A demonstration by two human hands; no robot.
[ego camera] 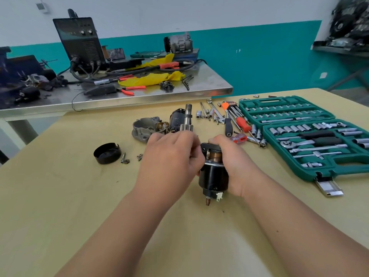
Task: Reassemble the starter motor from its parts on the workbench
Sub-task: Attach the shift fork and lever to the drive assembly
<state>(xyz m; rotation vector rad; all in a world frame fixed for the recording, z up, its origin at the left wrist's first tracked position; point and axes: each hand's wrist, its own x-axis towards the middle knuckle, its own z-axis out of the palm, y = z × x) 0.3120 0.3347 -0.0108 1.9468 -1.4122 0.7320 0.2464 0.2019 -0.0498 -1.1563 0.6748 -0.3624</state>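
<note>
At bench centre, starter parts in hand and around it.

- Left hand (pixel 171 156): fingers (pixel 192 154) are curling in narrow and pinching the black fork lever (pixel 208 147) from 9 o'clock; the thumb is hidden.
- Right hand (pixel 233 162): it is wrapping around the solenoid (pixel 213 176) from 3 o'clock, with its upper fingers hooking over the lever's top.
- Solenoid: black cylinder, held just above the workbench (pixel 79 196). A copper-coloured plunger section is showing below the lever. Its terminal end is pointing to 6 o'clock, towards the person.
- Armature shaft with pinion gear (pixel 187 121): it is showing just beyond the left hand at 12 o'clock. Whether it is standing or lying cannot be told.
- Grey nose housing (pixel 144 126): it is lying at 11 o'clock, beside the shaft.
- Black end cap (pixel 107 153): it is sitting open side up at 9 o'clock, with small fasteners (pixel 125 159) just beside it.
- Loose sockets, wrenches and screwdrivers (pixel 242 124): these are lying scattered at 1 o'clock.
- Green socket case (pixel 285 156): it is lying open at 3 o'clock.
- Steel table (pixel 179 90): it is standing beyond the bench at 11 o'clock and carrying cables, pliers and yellow cloth.
</note>
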